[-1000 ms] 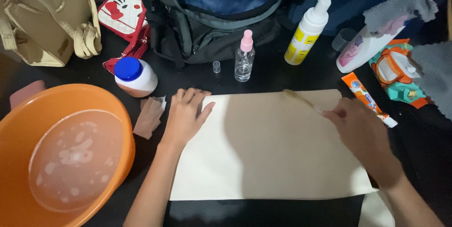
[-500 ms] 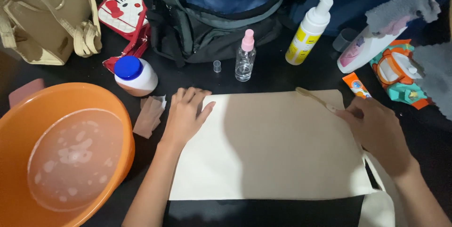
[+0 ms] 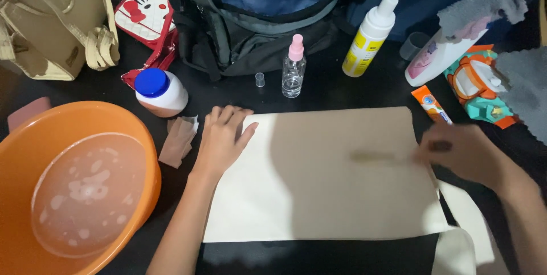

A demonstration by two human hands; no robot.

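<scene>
A cream cloth bag (image 3: 325,189) lay flat on the black table (image 3: 342,90); the left hand (image 3: 223,138) pressed its corner, fingers together, while the right hand (image 3: 464,152) gripped a blurred brush (image 3: 379,156) beside an orange basin (image 3: 74,189).

The right hand (image 3: 464,155) now sits lower on the cream cloth (image 3: 330,184) than it did 0.5 s ago, when it was up near the cloth's top right corner beside the small orange tube (image 3: 431,104). The brush (image 3: 379,156) it holds has come down with it: 1 s ago its head lay close to the cloth's top edge, and now it lies across the right middle of the cloth, blurred by motion and pointing left. The orange tube, partly covered by the hand 0.5 s ago, shows more of its length again.
</scene>
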